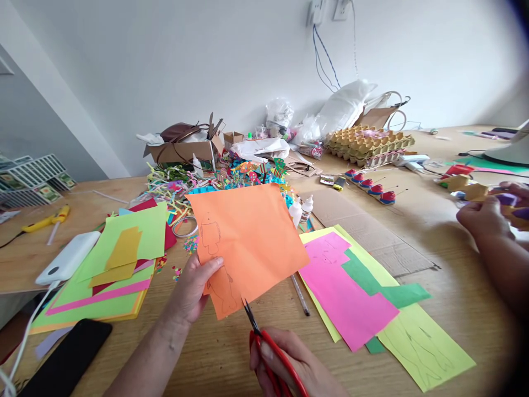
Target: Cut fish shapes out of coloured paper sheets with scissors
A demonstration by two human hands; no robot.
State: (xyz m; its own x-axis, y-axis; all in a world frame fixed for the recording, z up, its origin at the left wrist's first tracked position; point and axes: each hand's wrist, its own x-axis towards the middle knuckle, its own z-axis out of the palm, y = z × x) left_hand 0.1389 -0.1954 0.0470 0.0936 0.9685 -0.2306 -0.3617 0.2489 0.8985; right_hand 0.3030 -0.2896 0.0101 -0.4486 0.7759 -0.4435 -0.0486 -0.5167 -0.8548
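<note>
My left hand (194, 292) pinches the left edge of an orange paper sheet (256, 237), thumb on top, holding it tilted above the table. Pencil outlines of figures run down the sheet's left side, partly under my thumb. My right hand (289, 364) grips red-handled scissors (270, 353). Their dark blade tips touch or nearly touch the sheet's lower edge, just right of the lower drawing. To the right lie a pink sheet (343, 292) with drawn lines, green paper pieces (403, 295) and a yellow sheet (430, 347) with pencil outlines. A pen (300, 295) rests beside them.
At left are stacked coloured papers (142, 226), a white power bank (68, 256), a black phone (68, 358) and a yellow glue gun (45, 220). Paper shreds (173, 184), glue bottles (306, 208) and egg trays (367, 143) stand behind. Another person's hands (487, 215) work at right.
</note>
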